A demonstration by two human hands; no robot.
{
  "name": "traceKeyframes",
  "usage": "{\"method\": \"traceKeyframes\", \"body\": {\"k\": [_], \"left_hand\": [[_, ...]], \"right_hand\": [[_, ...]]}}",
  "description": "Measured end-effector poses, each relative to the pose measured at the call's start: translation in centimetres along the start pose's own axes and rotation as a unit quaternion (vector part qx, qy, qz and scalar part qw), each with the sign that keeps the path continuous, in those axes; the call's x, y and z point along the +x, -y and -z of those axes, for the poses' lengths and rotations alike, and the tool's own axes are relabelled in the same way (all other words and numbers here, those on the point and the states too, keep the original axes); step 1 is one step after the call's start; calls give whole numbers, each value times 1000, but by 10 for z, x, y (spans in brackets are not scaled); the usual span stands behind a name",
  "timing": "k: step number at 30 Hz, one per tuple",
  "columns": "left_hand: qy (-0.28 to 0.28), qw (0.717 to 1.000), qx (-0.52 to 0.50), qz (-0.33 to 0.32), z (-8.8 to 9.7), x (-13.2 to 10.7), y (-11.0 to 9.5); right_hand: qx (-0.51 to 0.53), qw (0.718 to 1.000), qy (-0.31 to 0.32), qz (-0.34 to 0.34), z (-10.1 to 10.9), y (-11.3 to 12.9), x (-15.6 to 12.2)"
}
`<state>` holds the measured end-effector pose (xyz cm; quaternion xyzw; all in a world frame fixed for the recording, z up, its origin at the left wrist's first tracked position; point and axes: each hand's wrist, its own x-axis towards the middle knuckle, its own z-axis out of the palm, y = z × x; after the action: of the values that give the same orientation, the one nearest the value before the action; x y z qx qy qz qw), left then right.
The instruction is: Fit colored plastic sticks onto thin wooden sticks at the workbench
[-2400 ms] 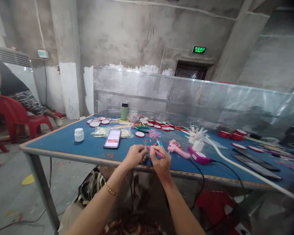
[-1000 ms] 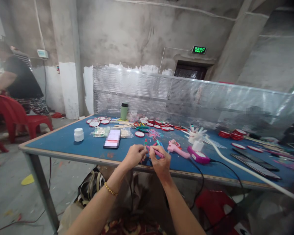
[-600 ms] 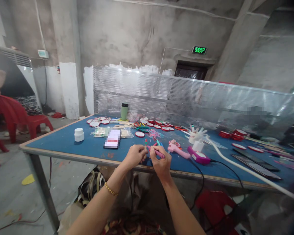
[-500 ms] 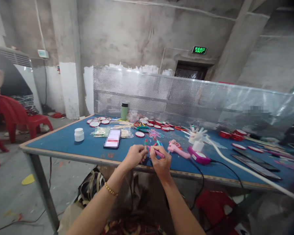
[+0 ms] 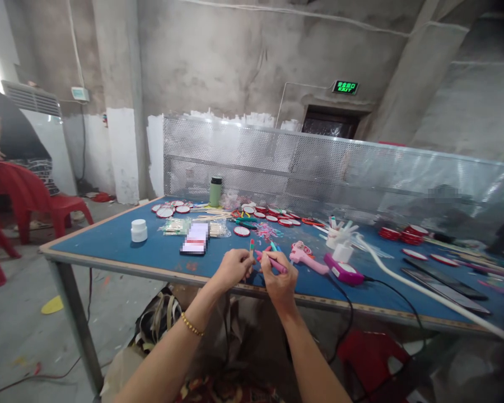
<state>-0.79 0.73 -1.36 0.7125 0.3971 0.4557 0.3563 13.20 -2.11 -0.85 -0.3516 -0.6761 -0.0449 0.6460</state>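
Note:
Above the table's front edge, my left hand (image 5: 234, 267) is closed on a thin stick (image 5: 252, 245) with a red and green tip that stands up from the fingers. Beside it, my right hand (image 5: 280, 282) grips a pink pen (image 5: 276, 264), its point directed toward the stick. Whether pen and stick touch is too small to tell. Just behind the right hand lie several blue and teal pens (image 5: 274, 246). A pink handheld tool (image 5: 308, 259) rests to the right of that hand.
On the blue table (image 5: 109, 246) are a white jar (image 5: 138, 230), a phone (image 5: 195, 239), a green bottle (image 5: 215, 192), red-rimmed discs (image 5: 242, 231) and a purple device (image 5: 343, 270) with a cable. A white hose (image 5: 424, 294) crosses the right side. One person stands by red chairs (image 5: 29, 190).
The whole view has shifted slightly, with things sitting a little farther right. Both hands keep their grips on the stick and the pen, close together as before.

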Motion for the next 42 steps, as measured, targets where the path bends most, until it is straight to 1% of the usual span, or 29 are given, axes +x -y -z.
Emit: {"method": "traceKeyframes", "body": {"k": [6, 12, 25, 30, 36, 42], "left_hand": [[1, 1000, 2, -7, 0, -2, -5], [-4, 1000, 14, -8, 2, -5, -12], [0, 1000, 5, -4, 2, -3, -8], [1, 1000, 10, 2, 2, -3, -9], [0, 1000, 15, -5, 3, -4, -10], [2, 1000, 10, -1, 2, -4, -11]], "right_hand": [[10, 1000, 13, -8, 0, 2, 0], [-4, 1000, 15, 10, 0, 2, 1], [16, 1000, 17, -14, -1, 1, 0], [8, 1000, 18, 0, 0, 2, 1], [8, 1000, 17, -5, 0, 2, 1], [-3, 1000, 14, 13, 0, 3, 2]]}}
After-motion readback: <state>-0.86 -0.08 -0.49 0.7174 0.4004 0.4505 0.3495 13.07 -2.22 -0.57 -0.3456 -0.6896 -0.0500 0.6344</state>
